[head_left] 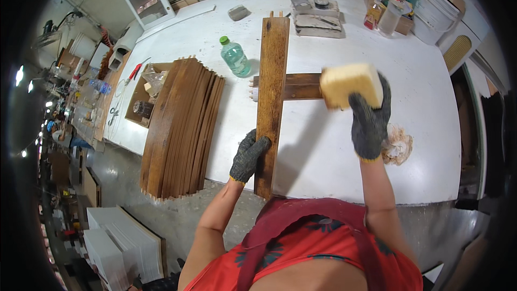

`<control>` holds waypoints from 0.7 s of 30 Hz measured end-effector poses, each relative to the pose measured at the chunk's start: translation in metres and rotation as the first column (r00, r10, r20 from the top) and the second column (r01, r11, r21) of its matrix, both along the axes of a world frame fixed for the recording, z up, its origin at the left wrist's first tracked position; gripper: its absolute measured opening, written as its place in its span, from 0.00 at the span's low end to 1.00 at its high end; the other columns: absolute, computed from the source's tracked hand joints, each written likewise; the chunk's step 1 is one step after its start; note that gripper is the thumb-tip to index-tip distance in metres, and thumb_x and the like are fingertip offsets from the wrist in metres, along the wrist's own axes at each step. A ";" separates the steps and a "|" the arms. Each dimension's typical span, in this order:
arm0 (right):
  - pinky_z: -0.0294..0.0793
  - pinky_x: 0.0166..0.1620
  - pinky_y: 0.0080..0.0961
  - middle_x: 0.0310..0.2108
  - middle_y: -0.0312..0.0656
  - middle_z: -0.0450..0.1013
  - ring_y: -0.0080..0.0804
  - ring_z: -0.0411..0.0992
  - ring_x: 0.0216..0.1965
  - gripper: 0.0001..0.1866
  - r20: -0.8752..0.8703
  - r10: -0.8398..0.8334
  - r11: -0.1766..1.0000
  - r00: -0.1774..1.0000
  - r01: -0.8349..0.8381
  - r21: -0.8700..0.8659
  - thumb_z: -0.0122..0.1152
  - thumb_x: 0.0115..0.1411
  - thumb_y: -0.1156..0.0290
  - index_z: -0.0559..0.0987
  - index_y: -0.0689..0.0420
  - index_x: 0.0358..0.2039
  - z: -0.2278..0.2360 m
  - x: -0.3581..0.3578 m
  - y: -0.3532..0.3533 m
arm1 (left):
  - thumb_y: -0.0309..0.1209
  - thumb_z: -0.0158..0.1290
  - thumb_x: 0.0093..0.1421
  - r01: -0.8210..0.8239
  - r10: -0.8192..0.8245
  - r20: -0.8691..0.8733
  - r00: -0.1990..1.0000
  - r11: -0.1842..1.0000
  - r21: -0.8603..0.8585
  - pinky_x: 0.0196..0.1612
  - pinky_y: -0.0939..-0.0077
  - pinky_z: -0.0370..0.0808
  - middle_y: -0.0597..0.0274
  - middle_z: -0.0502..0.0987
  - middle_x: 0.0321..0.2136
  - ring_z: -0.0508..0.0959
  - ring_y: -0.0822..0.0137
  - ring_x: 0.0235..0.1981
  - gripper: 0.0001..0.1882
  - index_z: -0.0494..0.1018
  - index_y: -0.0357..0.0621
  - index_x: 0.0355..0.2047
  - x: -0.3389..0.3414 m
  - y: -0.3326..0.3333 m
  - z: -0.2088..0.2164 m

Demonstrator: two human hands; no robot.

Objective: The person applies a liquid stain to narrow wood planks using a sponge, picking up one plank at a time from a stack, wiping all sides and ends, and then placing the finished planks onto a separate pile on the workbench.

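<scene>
My left hand [249, 156], in a dark grey knit glove with a yellow cuff, is closed on the near end of a long brown wooden board [273, 86]. The board is tilted up off the table, with small pegs at its far end. My right hand [370, 124], gloved alike, grips a thick pale-yellow sponge [349, 83], slightly blurred, to the right of the board. Below the sponge and the held board, more brown wood [302, 86] lies crosswise on the table, partly hidden. A crumpled, stained cloth-like wad [398, 145] sits beside my right wrist.
A stack of brown boards [180, 129] overhangs the white table's [323, 167] front edge at left, beside a cardboard box [134, 102]. A green-capped bottle [235, 58] stands behind. Grey blocks [318, 24] lie at the back; bottles and a white bucket [433, 13] are back right.
</scene>
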State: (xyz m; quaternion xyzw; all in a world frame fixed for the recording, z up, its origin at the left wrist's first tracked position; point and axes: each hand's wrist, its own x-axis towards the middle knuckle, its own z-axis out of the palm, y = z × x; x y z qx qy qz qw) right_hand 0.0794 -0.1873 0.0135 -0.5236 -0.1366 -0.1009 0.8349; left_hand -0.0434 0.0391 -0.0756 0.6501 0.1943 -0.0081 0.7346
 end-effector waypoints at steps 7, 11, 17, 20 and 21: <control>0.69 0.48 0.26 0.43 0.42 0.69 0.29 0.68 0.44 0.29 0.518 -0.195 0.907 0.833 0.354 -0.227 0.70 0.45 0.70 0.68 0.60 0.47 0.044 0.083 0.025 | 0.37 0.51 0.57 0.130 -0.135 0.028 0.991 0.983 0.131 0.41 0.78 0.69 0.64 0.73 0.35 0.70 0.75 0.36 0.19 0.68 0.38 0.46 -0.010 -0.022 0.021; 0.70 0.47 0.25 0.41 0.42 0.71 0.30 0.70 0.43 0.27 0.577 -0.071 0.854 0.814 0.349 -0.386 0.67 0.47 0.67 0.69 0.59 0.47 0.034 0.103 0.026 | 0.36 0.50 0.57 0.086 -0.090 0.031 0.995 0.991 0.102 0.40 0.77 0.68 0.64 0.73 0.33 0.70 0.74 0.35 0.18 0.69 0.39 0.44 -0.010 -0.027 0.032; 0.70 0.48 0.31 0.42 0.44 0.71 0.36 0.70 0.44 0.30 0.472 0.250 0.726 0.845 0.159 -0.670 0.68 0.45 0.63 0.68 0.60 0.47 0.000 0.031 0.034 | 0.32 0.48 0.56 0.039 -0.109 0.159 0.981 0.920 0.390 0.45 0.70 0.68 0.54 0.73 0.38 0.72 0.62 0.39 0.17 0.68 0.38 0.45 0.011 -0.019 0.044; 0.66 0.50 0.33 0.42 0.46 0.69 0.44 0.67 0.45 0.27 0.508 0.544 0.689 0.668 -0.010 -0.724 0.65 0.45 0.66 0.70 0.58 0.46 -0.036 -0.012 0.037 | 0.25 0.50 0.49 -0.065 -0.310 0.305 0.901 0.597 0.799 0.53 0.60 0.64 0.43 0.68 0.46 0.66 0.45 0.49 0.21 0.68 0.39 0.46 0.024 0.008 0.009; 0.65 0.52 0.33 0.44 0.47 0.68 0.42 0.66 0.49 0.26 0.396 0.622 0.642 0.675 -0.151 -0.751 0.65 0.45 0.64 0.71 0.57 0.46 -0.046 -0.029 0.040 | 0.24 0.53 0.46 -0.260 -0.392 0.474 0.788 0.486 0.834 0.53 0.59 0.63 0.46 0.70 0.46 0.67 0.47 0.49 0.24 0.68 0.41 0.47 0.031 0.016 0.001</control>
